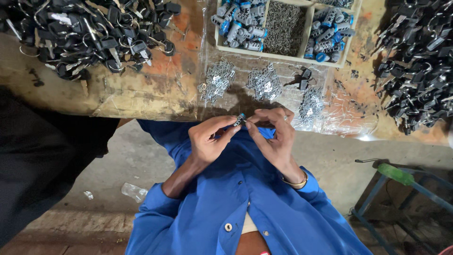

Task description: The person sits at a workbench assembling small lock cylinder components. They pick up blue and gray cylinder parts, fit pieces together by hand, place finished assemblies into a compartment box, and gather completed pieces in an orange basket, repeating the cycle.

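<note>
The person's left hand (207, 141) and right hand (273, 137) meet just in front of the chest, above a blue buttoned shirt (245, 208). Between the fingertips of both sits a small metal lock cylinder with a blue end (239, 119); the left grip is closed on it with thumb and forefinger, and the right grip pinches in from the other side, fingers curled tight, touching the same piece. Whether the right hand also has something tiny of its own is too small to tell. A gold-coloured bangle (296, 183) circles the right wrist.

Just beyond the grip, on the worn wooden surface (141, 89) under clear plastic sheet, lie three little heaps of flat silvery metal pieces (264, 84). Farther past those stands a pale divided tray (309, 21), its outer compartments full of silver and blue lock cylinders (240, 19), the middle one of thin dark pins. Well off to the left of the grip is a heap of black-headed keys (94, 33); well off to the right, a second heap of black-headed keys (420, 71).
</note>
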`<state>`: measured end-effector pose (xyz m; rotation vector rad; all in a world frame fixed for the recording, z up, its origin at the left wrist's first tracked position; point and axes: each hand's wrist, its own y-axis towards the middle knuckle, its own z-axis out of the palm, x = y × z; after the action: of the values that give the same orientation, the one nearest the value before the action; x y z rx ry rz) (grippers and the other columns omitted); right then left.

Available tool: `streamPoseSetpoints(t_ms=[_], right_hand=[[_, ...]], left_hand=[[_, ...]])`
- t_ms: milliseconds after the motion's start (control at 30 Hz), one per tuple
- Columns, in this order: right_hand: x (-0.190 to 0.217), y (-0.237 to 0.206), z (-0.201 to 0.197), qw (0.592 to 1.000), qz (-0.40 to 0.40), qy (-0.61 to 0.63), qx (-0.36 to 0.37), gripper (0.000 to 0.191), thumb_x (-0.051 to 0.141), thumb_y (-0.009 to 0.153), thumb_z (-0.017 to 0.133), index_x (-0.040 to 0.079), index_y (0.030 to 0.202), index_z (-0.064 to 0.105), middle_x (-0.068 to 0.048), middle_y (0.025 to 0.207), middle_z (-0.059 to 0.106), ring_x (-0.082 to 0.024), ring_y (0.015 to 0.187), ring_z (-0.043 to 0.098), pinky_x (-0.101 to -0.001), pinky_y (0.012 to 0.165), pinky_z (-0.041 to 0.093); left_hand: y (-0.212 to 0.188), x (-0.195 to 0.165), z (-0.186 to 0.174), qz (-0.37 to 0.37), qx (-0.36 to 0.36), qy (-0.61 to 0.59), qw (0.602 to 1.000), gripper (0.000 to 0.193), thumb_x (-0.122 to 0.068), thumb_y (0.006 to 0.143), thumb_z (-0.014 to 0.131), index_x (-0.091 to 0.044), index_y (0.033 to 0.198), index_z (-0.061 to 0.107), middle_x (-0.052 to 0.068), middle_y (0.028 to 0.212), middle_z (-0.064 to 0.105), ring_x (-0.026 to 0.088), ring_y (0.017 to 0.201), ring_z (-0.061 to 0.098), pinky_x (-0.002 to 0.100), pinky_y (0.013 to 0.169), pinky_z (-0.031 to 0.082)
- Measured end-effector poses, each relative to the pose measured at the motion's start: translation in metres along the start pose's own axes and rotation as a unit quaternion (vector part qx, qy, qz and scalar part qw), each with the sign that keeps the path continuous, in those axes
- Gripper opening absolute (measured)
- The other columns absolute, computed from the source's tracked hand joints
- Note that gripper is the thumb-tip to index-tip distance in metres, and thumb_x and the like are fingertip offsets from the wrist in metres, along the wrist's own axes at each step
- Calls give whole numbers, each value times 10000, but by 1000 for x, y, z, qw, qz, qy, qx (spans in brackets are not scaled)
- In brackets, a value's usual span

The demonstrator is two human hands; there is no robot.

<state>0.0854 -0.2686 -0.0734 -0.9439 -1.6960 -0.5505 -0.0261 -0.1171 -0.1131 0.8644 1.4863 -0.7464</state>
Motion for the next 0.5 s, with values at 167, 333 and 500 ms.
streamPoseSetpoints(t_ms=[167, 333, 500], right_hand=[[10, 2, -2, 973, -150, -174, -10, 394, 62, 883, 841, 45, 1201, 608, -14, 972, 759, -133, 856, 649, -371, 979, 337], [11, -6, -18, 963, -152, -222, 2, 222, 103, 841, 883, 110, 1005, 735, 3, 902, 726, -135, 793, 594, -358, 905, 357], [-7, -22, -58, 970, -125, -204, 43, 258, 165, 792, 910, 167, 1038, 835, -20, 924, 620, -180, 803, 556, -318, 827, 349]], left_hand=[[1, -4, -2, 52, 12, 59, 997, 228, -1, 878, 822, -3, 1091, 742, 141, 1107, 765, 232, 962, 787, 289, 767, 633], [-1, -6, 5, 141, 38, 121, 982, 220, -13, 865, 840, -7, 1067, 751, 138, 1080, 770, 240, 932, 782, 306, 774, 631], [-6, -11, 23, 79, 91, 60, 991, 223, -32, 856, 850, -11, 1058, 756, 131, 1066, 777, 210, 889, 789, 286, 738, 629]])
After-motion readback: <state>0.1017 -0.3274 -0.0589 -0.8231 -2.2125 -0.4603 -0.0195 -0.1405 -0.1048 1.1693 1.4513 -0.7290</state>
